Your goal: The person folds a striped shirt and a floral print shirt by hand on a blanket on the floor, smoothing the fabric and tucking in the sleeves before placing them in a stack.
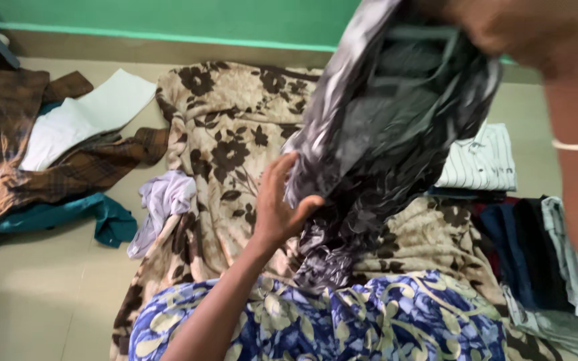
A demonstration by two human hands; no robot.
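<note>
Mid-handling: grey patterned garment [382,134] held aloft above floral blanket [235,134] on floor. Right hand [503,27] at 1 o'clock, fingers closed on top edge (blurred). Left hand [279,200] at centre, fingers pinching lower hem. Next, probably: straighten, fold; needs both grips kept.

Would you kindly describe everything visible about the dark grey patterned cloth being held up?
The dark grey patterned cloth looks thin and slightly glossy, with a blurred black, grey and white print. It hangs crumpled in deep folds, lifted above the beige floral sheet. The right hand grips its top edge near the frame's upper right, while the left hand pinches its lower left side. Its bottom end bunches near the person's blue floral lap.
</note>
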